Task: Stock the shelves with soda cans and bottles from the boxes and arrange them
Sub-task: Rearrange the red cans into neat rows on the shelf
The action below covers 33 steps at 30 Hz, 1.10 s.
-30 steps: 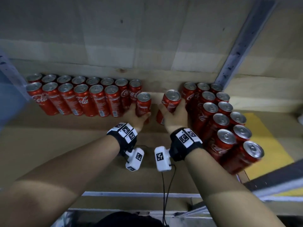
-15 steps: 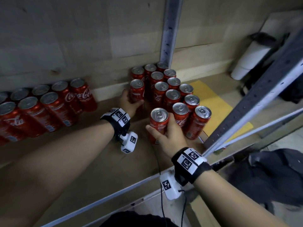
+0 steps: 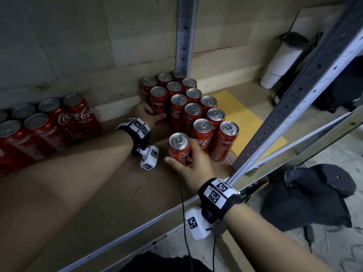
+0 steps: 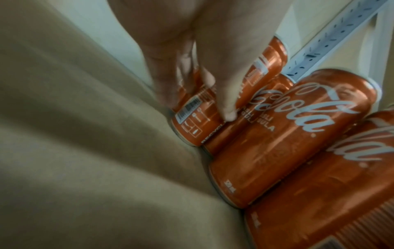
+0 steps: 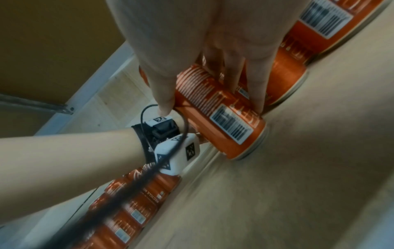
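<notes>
Right hand (image 3: 193, 163) grip clamped on a red soda can (image 3: 179, 149), thumb on the can's left side, fingers wrapped round the right; the right wrist view shows the thumb (image 5: 164, 101) and fingers (image 5: 259, 99) on either side of that can (image 5: 221, 121), its base on or just above the shelf board. This can stands upright at the near-left corner of the right-hand can block (image 3: 188, 107), just beside the front-row cans.

Left hand (image 3: 145, 112) grip clamped on the second can (image 3: 158, 104) in the block's left column, low on its body; in the left wrist view the thumb (image 4: 228, 107) presses its label side (image 4: 192, 118), with neighbouring cans touching it.

The block runs from the back-wall corner at the upright post (image 3: 185, 32) diagonally toward the shelf's front edge (image 3: 121, 246). A second group of cans (image 3: 49, 124) sits along the back wall at the left, well apart from the block. Between the two groups lies a bare strip of shelf board (image 3: 110, 183), widening to the front edge; both forearms cross it. Right of the block a yellow sheet (image 3: 241, 116) lies flat on the board, reaching the front-right post (image 3: 294, 99). The front-right can stands near that post. Beyond the shelf, a white roll (image 3: 279, 63) and dark cloth (image 3: 314, 195).
</notes>
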Each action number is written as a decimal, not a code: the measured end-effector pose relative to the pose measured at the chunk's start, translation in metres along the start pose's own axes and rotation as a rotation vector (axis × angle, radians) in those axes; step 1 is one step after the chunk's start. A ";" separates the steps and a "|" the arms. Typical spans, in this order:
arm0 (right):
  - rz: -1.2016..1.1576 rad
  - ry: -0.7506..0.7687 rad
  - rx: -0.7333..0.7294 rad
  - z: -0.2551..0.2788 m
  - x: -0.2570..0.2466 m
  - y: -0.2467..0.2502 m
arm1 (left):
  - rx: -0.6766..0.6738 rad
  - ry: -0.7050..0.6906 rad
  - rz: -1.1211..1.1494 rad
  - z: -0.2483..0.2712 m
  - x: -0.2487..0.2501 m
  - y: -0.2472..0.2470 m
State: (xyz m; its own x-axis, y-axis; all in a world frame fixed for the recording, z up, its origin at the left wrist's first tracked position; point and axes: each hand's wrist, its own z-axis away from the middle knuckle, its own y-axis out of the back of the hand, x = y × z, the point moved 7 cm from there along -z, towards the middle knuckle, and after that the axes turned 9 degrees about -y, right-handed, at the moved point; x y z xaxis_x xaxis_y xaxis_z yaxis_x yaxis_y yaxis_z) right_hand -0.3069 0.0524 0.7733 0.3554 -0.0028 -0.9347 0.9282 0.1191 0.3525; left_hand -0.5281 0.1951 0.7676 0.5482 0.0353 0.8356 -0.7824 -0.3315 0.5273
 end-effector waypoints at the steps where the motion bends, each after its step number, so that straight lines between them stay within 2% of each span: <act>1: -0.010 -0.006 -0.020 -0.001 0.002 -0.001 | -0.025 0.005 -0.035 0.000 0.003 0.001; 4: -0.020 -0.021 -0.060 0.000 0.006 -0.002 | -0.134 0.045 -0.082 0.010 0.013 0.001; 6: -0.049 -0.039 -0.073 0.002 0.011 0.000 | -0.098 0.066 -0.089 0.023 0.018 0.009; 9: -0.101 -0.048 -0.098 0.009 0.022 0.002 | -0.044 -0.052 -0.027 0.054 0.031 0.026; 11: -0.102 -0.032 -0.109 0.012 0.030 0.005 | -0.154 -0.113 0.031 0.081 0.035 0.031; 14: -0.021 -0.009 -0.144 0.012 0.037 0.008 | -0.350 -0.133 0.123 0.126 0.038 0.031; 17: 0.168 0.037 -0.210 0.013 0.034 0.014 | -0.392 -0.126 0.138 0.163 0.036 0.021; 19: 0.358 0.068 -0.268 0.014 0.033 0.021 | -0.340 -0.093 0.127 0.177 0.030 0.009; 23: 0.738 0.066 -0.414 0.014 0.048 0.028 | -0.146 -0.054 0.163 0.186 0.026 -0.006; 25: 0.877 0.104 -0.441 0.018 0.059 0.030 | -0.080 -0.056 0.157 0.186 0.028 -0.011; 30: 0.929 0.201 -0.411 0.030 0.074 0.031 | 0.132 -0.058 0.092 0.173 0.020 -0.008; 33: 0.935 0.237 -0.412 0.035 0.081 0.031 | 0.208 -0.016 0.017 0.155 0.016 -0.003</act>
State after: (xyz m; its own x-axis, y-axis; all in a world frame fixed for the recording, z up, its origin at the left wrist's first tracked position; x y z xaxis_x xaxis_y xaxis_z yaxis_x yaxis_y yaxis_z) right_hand -0.2456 0.0209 0.7103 0.8397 0.4536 -0.2984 0.1697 0.3027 0.9378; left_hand -0.4710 0.0502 0.7553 0.5413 0.0140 0.8407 -0.7143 -0.5199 0.4686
